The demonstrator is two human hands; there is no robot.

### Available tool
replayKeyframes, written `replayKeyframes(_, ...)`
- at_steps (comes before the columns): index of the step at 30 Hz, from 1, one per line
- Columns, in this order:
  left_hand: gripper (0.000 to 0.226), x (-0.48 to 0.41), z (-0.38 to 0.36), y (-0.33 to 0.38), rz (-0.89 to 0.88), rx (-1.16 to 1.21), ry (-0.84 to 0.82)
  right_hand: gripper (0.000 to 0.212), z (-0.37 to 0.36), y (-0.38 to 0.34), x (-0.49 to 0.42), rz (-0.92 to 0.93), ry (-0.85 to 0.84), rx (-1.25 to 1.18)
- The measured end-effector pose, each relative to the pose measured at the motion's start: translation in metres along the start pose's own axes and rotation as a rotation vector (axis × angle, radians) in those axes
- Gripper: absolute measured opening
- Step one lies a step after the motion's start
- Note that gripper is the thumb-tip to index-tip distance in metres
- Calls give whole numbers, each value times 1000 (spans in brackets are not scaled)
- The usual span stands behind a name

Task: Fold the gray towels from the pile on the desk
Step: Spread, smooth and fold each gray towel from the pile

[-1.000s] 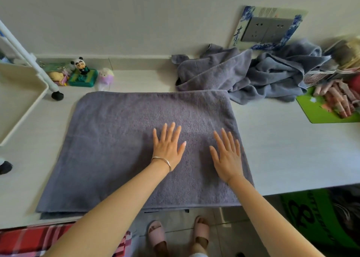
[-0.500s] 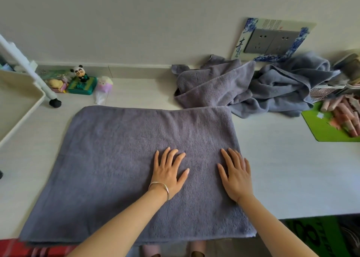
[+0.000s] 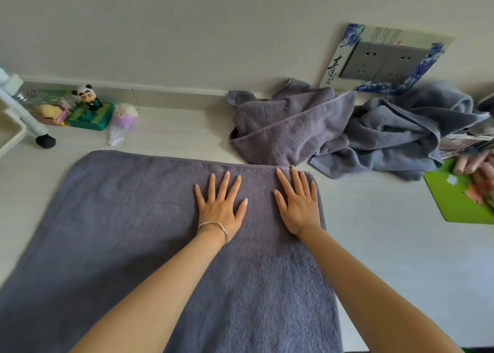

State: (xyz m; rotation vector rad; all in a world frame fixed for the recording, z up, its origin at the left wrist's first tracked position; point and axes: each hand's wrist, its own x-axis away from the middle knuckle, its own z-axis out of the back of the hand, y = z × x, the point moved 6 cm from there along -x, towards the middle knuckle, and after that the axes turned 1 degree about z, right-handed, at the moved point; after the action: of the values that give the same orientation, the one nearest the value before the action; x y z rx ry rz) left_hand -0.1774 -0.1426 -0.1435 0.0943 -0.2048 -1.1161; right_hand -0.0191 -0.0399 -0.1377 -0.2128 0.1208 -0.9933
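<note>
Towel [image 3: 120, 232]: gray, spread flat on the desk [image 3: 387, 232], centre-left.
My left hand [image 3: 220, 205] and right hand [image 3: 299, 205]: palms down, fingers straight and spread, pressing the towel near its far right corner.
Pile [image 3: 334, 133]: crumpled gray towels, far right, just beyond the towel's far edge.
Panda toy [image 3: 88, 97]: far left.

Bare desk [image 3: 374, 232] lies open right of the spread gray towel [image 3: 133, 232], up to a green mat [image 3: 459, 205] well to its right. Behind its far right corner the towel pile [image 3: 334, 133] meets the edge. Behind its far left corner: toy figures [image 3: 88, 101], a rack foot [image 3: 45, 141].
</note>
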Motion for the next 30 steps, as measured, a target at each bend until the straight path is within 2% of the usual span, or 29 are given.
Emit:
replayKeyframes(2, 77, 2, -4, 1, -6, -24, -4, 63, 1, 11, -4, -30, 22, 14)
replayKeyframes(6, 76, 3, -6, 6, 4, -21, -3, 58, 3, 41, -3, -225, -4, -84)
replayKeyframes(10, 75, 5, -5, 5, -9, 1, 2, 63, 25, 65, 7, -369, 165, -551)
replayKeyframes(12, 72, 14, -3, 9, -21, 43, 16, 58, 29, 72, 11, -466, 145, -745)
replayKeyframes(15, 72, 32, -6, 13, -23, 88, 13, 43, 30, 79, 19, -568, 40, -825)
replayKeyframes(20, 76, 51, -10, 4, -33, 88, 37, 28, 24, 80, 37, -506, -211, -922)
replayKeyframes(26, 65, 69, -10, 5, -48, 29, -69, 41, 28, 77, 80, -465, -367, -941)
replayKeyframes(30, 61, 95, -15, 8, -134, -31, -134, 24, 30, 57, 127, -440, -346, -978)
